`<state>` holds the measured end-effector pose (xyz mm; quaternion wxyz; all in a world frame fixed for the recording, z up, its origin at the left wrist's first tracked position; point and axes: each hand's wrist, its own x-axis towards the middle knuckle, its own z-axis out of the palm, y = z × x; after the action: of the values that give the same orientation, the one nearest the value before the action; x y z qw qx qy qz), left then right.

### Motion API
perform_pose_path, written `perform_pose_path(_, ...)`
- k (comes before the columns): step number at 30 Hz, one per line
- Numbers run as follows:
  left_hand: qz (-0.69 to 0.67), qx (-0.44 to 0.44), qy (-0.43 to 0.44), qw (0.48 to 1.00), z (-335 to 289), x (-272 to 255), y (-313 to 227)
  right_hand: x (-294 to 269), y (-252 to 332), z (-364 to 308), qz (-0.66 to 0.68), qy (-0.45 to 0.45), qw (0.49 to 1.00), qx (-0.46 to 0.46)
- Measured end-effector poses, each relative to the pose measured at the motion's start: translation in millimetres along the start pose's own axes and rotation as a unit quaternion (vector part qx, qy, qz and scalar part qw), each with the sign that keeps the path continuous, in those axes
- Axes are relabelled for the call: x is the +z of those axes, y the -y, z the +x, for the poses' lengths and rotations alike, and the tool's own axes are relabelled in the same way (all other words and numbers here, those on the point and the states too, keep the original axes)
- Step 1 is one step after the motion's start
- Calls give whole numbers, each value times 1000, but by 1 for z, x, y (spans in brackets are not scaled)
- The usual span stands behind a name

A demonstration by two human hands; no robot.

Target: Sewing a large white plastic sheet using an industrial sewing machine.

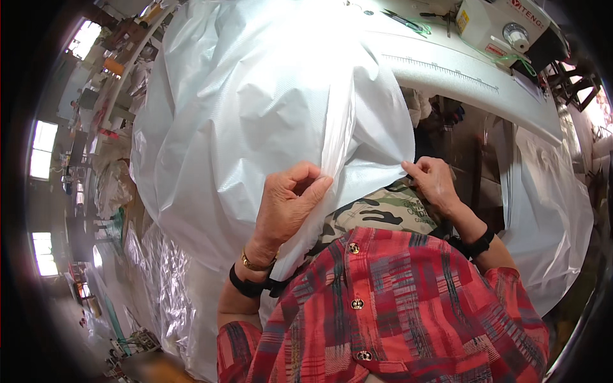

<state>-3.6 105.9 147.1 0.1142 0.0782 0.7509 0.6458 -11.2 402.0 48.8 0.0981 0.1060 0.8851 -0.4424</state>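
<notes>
The big white sheet [249,121] spreads over the lap and up onto the bench [453,71]. Its top is cut off, and bright light makes that part hard to see. The sheet hides much of the bench and some of the camouflage cloth [377,214] on the lap.

The left hand [287,201] pinches a long folded strip of the sheet between thumb and finger. The right hand [437,182] pinches the sheet's edge at its right side. The two hands are apart, with a loose bit of sheet between them.

A dark gap is under the bench's curved front edge, past the right hand. What is inside it is hard to make out. More white plastic [552,204] hangs on the far right.

The bench is white, with ruler marks near its front. A white machine [495,32] with a round knob sits on it, near some small scissors [407,23]. Bright windows [43,150] and blurry piles are on the left.
</notes>
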Motion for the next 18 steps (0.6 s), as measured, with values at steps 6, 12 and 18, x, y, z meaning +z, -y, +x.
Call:
perform_pose_path(6,131,64,5,989,4,-1,-19,8,26,-20,18,65,990,-125)
perform_pose_path(12,291,196,33,936,7,8,-22,2,91,-57,57,81,928,-360)
perform_pose_path(18,231,164,61,957,11,17,-8,18,111,-51,-91,52,886,-452)
